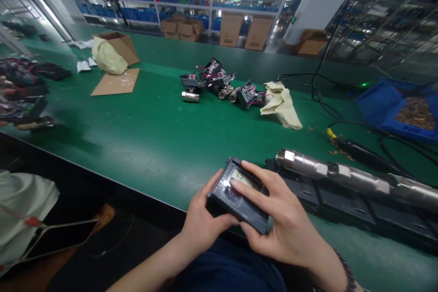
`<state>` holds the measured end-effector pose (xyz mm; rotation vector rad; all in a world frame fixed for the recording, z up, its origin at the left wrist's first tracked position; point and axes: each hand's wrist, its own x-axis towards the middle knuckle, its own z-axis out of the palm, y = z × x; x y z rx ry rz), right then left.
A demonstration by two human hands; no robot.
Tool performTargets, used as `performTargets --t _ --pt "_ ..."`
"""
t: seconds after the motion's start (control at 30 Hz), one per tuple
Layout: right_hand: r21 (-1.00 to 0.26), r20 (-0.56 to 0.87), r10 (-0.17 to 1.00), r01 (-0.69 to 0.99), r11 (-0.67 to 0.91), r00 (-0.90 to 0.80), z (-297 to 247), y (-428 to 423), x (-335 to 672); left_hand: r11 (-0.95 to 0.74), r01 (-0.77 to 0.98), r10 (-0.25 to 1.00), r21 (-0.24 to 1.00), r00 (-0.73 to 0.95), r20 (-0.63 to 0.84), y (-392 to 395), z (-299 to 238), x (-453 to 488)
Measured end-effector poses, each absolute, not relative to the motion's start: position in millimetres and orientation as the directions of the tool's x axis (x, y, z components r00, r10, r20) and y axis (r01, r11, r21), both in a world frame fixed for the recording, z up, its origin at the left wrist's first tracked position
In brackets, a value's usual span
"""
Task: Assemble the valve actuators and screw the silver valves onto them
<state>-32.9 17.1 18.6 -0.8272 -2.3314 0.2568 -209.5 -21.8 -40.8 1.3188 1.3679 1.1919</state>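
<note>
Matt black plastic forms the casing of the meter (227,196), with only its small display window glossy under the workshop lights, and the table (153,137) is covered in smooth, dull green matting. The metal tube (342,174) has a satin, brushed sheen, and the tray (308,194) is matt black plastic. Elsewhere are a soft, crumpled yellow cloth (282,102), shiny silver- and brass-toned metal fittings (190,96), a plain brown cardboard box (119,44) and a smooth blue plastic bin (379,102).

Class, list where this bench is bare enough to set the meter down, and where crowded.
Bare: the bench middle beyond the meter, bordered by cardboard sheet, valve parts and near edge. Crowded: right side, with steel pipe, black trays, cables, blue bin.
</note>
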Motion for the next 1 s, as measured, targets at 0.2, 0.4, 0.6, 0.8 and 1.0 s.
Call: performTargets --t 0.2,0.4,0.6,0.8,1.0 --pt "-0.378 0.465 0.62 0.492 0.784 -0.632 21.7 19.1 -28.8 0.009 0.137 0.998 0.991 -0.056 -0.002 -21.3 -39.6 -208.6" --pt "-0.366 0.455 0.623 0.504 0.782 -0.636 22.9 18.3 -28.0 0.002 0.124 1.0 0.992 -0.006 -0.001 -23.5 -30.8 -213.4" --pt "-0.373 0.47 0.602 0.472 0.799 -0.646 24.7 11.3 -33.4 0.097 0.048 0.987 0.994 0.124 -0.102 -11.2 -1.9 -236.5" --pt "-0.445 0.503 0.648 0.472 0.761 -0.572 10.1 -10.2 -31.4 0.26 -0.1 0.929 0.96 0.297 -0.221 -5.0 8.1 -237.5" --pt "-0.96 0.082 0.962 0.238 0.146 -0.26 -13.8 -23.1 -27.4 0.21 -0.029 0.949 0.977 0.245 -0.197 -16.9 0.8 -237.0"
